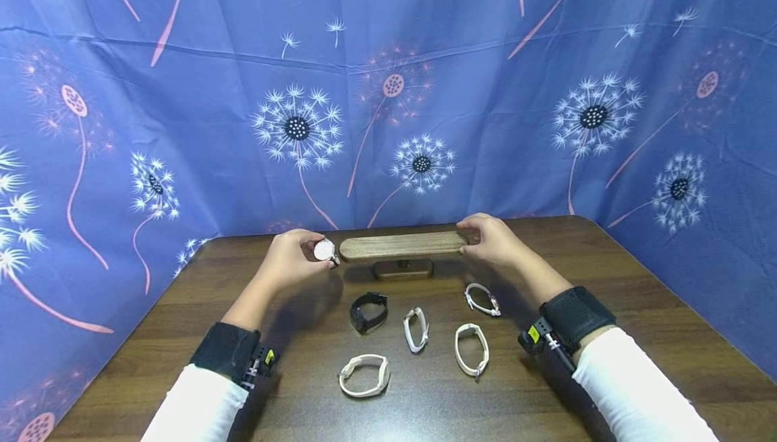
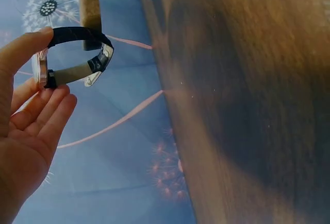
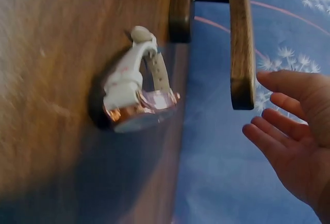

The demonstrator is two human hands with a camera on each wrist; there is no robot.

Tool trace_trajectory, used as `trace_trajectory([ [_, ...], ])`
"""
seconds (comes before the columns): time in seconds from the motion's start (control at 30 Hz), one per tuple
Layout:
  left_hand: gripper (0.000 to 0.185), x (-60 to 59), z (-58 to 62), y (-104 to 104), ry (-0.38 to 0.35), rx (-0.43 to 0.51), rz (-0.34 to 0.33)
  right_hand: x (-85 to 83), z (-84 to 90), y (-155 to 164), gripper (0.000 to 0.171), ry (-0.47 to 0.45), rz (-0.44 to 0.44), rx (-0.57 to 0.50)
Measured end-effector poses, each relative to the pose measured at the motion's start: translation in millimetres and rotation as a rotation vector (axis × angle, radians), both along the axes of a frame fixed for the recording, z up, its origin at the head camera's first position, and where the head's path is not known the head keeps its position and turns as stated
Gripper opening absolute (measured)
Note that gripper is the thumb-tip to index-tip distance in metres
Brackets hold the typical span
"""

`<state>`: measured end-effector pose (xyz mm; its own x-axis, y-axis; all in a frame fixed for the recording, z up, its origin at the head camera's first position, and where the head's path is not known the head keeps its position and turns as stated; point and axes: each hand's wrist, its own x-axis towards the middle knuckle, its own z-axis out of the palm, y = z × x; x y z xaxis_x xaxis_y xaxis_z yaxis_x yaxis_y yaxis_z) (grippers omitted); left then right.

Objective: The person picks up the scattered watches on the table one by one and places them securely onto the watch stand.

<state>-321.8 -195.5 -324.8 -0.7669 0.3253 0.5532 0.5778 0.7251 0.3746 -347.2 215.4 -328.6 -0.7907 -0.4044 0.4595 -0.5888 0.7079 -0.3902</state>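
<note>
My left hand (image 1: 290,258) pinches a wristwatch (image 1: 324,249) with a round white dial and a dark strap fastened in a loop. The watch is at the left end of a wooden watch stand's bar (image 1: 403,246). In the left wrist view the strap (image 2: 72,34) overlaps the bar's end (image 2: 91,7); whether they touch I cannot tell. At the bar's other end is my right hand (image 1: 494,243), fingers fairly straight and thumb apart. The right wrist view has its fingertips (image 3: 264,78) right beside the bar's end, perhaps touching it. The stand's base (image 1: 403,269) rests on the table.
Several watches lie in front of the stand: a black one (image 1: 368,312), a white one (image 1: 416,329), a white one with a rose-gold case (image 1: 483,299), and two cream ones (image 1: 364,376) (image 1: 471,350). A blue dandelion-print cloth (image 1: 485,91) hangs behind the wooden table (image 1: 291,347).
</note>
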Motion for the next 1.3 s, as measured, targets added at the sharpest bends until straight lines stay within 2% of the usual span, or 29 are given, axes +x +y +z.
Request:
trace_trajectory([
  [0.23, 0.048, -10.3, -6.4, 1.7, -0.068, 0.025, -0.038, -11.8, 4.1, -1.0, 0.041, -0.097, 0.033, 0.114],
  [0.37, 0.049, -15.3, -9.2, 3.6, -0.087, 0.018, -0.043, -13.9, 8.8, -4.9, 0.039, -0.091, 0.029, 0.187],
  [0.57, 0.049, -21.5, -10.4, 7.9, -0.1, 0.009, -0.052, -12.4, 13.9, -7.6, 0.037, -0.081, 0.042, 0.241],
  [0.87, 0.049, -24.4, -11.9, 15.0, -0.136, 0.01, -0.064, -9.8, 11.6, -5.5, 0.037, -0.087, 0.027, 0.241],
  [1.3, 0.052, -35.3, -13.2, 19.4, -0.203, 0.027, -0.082, -11.0, 7.1, -2.2, 0.037, -0.059, 0.038, 0.214],
])
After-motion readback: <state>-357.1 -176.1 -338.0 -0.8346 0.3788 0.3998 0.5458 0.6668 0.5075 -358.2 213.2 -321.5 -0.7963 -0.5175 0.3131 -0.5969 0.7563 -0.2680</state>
